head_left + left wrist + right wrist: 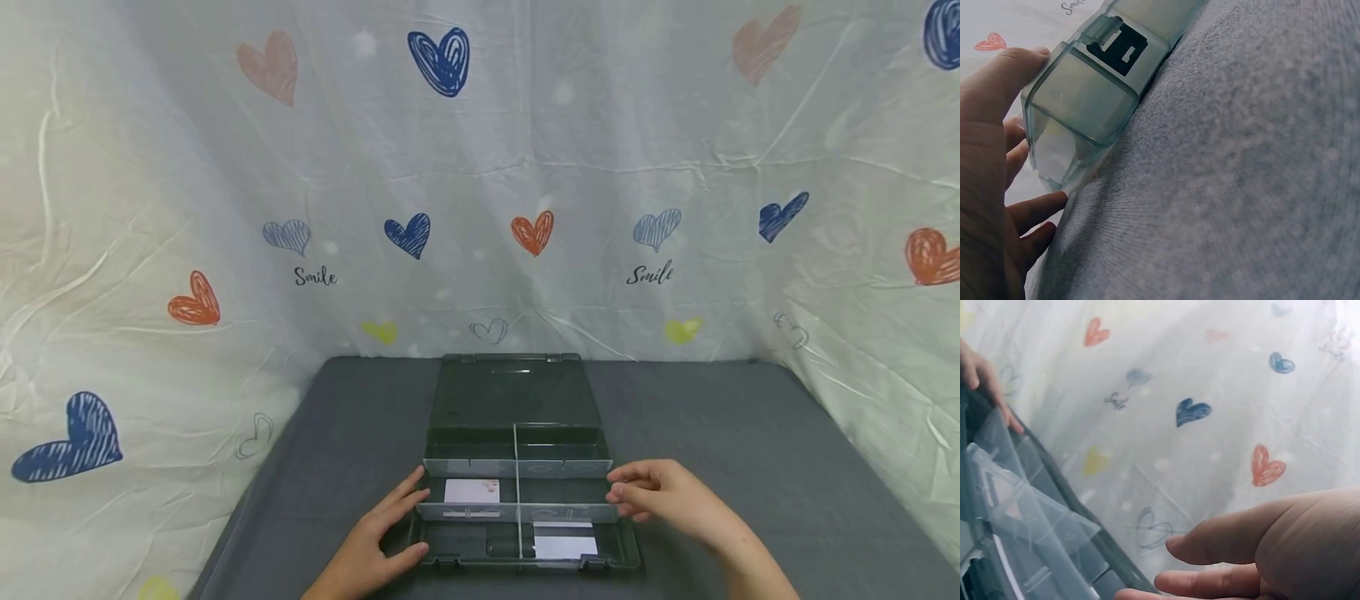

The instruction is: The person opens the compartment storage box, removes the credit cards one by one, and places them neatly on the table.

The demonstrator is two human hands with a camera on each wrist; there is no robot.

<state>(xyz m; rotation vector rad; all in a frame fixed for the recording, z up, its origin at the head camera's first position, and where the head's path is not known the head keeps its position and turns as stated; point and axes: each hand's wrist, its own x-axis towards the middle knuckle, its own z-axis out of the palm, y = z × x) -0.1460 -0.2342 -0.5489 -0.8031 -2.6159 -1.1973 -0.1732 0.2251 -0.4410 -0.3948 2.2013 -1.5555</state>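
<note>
A dark green see-through compartment box sits on the table with its lid tipped back. My left hand rests against the box's left side, thumb at the front corner and fingers spread along the edge. My right hand is by the right edge, fingers loosely bent and nothing visible between them; whether it touches the box I cannot tell. A white card with a small print lies in the middle left compartment. Another white card lies in the front right one, near a dark object.
Clear dividers and one lengthwise divider split the box. Black latches show on its front. Grey cloth covers the table, and a white curtain with hearts hangs behind and at both sides.
</note>
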